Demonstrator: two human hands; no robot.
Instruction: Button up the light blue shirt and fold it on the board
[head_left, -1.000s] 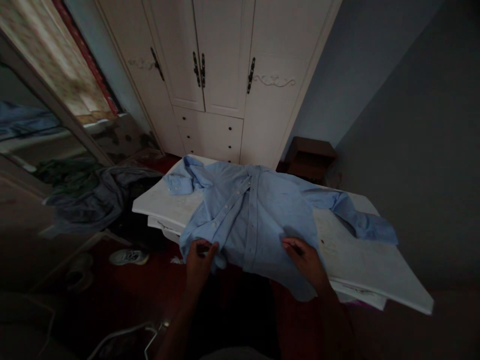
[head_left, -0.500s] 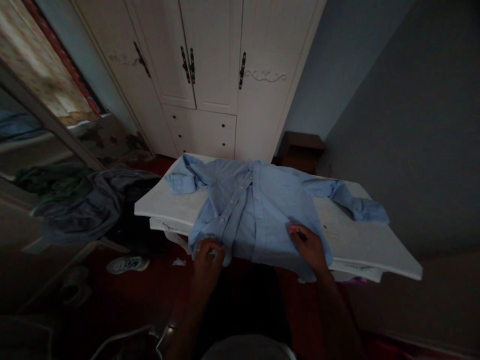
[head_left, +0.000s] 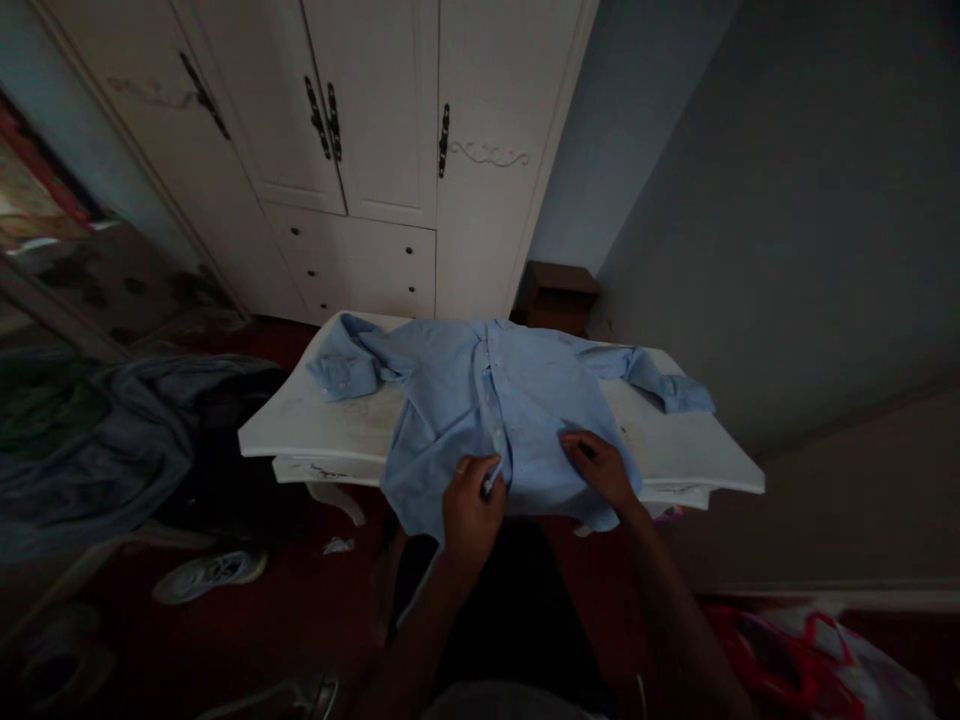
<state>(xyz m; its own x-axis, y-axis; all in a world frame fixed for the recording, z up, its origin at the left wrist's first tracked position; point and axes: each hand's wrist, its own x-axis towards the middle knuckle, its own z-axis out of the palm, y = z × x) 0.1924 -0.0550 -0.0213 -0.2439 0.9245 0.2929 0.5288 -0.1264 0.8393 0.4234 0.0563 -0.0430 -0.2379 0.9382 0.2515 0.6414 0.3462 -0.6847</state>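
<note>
White table [head_left: 274, 430] before a pale wardrobe [head_left: 491, 235], blue shirt [head_left: 442, 385] spread across it

Left hand [head_left: 471, 512] pinches the front edge [head_left: 496, 432]; right hand [head_left: 601, 472], apart from it, touches the other panel [head_left: 546, 405], grip unclear. With the hem [head_left: 416, 522] overhanging, too hard a pull might crease the shirt or drag it off.

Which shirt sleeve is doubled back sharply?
The sleeve at the person's left on the blue shirt: it doubles back, cuff toward the viewer. The other sleeve runs outward with a gentler bend.
</note>
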